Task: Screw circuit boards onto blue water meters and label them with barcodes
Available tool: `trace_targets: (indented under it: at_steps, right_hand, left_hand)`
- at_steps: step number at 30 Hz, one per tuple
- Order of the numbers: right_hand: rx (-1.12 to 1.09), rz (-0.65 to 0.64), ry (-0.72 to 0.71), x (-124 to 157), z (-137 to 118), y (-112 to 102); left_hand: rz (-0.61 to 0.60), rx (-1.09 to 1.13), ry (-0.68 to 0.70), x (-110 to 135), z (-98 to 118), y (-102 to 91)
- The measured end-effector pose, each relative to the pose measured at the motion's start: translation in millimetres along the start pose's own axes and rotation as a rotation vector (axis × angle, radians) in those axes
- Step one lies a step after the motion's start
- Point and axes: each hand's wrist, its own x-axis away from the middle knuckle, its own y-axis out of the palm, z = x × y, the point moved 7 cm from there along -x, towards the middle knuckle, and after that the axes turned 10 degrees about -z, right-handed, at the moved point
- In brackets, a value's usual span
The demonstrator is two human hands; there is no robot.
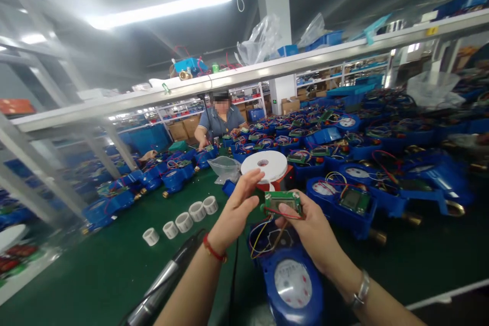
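My right hand (313,229) grips a green circuit board (277,202) with a small display, its thumb across the front. Red, white and yellow wires run from the board down to a blue water meter (292,285) with a round dial, close in front of me. My left hand (237,210) is open, fingers stretched up and thumb apart, just left of the board. Right behind its fingertips is a white roll of labels or tape (263,164) on an orange-red device (284,179). Whether the fingertips touch the roll, I cannot tell.
Several small white rolls (184,222) stand in a row on the green table (126,270). A black-and-silver electric screwdriver (162,282) lies at front left. Many blue meters (344,198) crowd the right and back. Across the table sits a co-worker (223,119), beneath a shelf (244,75).
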Motion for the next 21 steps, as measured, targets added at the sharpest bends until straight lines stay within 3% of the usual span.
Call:
trace_targets:
  at_steps: [5,8,10,12,16,18,21]
  right_hand:
    - [-0.027,0.095,-0.017,5.4,10.5,-1.8]
    - [0.004,0.126,-0.047,4.8,10.6,-2.9]
    - [0.035,0.14,-0.054,4.4,10.9,-4.6]
    - [0.074,0.161,-0.049,4.5,12.9,-8.3]
    - [0.21,0.259,-0.073,7.1,16.3,-19.8]
    - [0.383,0.319,-0.121,11.5,12.2,-21.2]
    - [0.729,0.364,-0.238,25.6,-3.6,-11.5]
  left_hand:
    - [-0.27,0.039,-0.103,6.2,-33.9,25.6]
    - [-0.329,-0.07,-0.117,4.3,-38.1,35.3]
    - [-0.252,-0.19,-0.099,1.1,-36.3,28.4]
    - [-0.09,-0.338,-0.062,0.7,-29.8,12.6]
    - [0.201,-0.649,0.056,15.2,0.6,-7.6]
    - [0.239,-0.76,0.109,24.4,21.9,-1.7]
    - [0.159,-0.931,0.162,32.6,57.8,22.8]
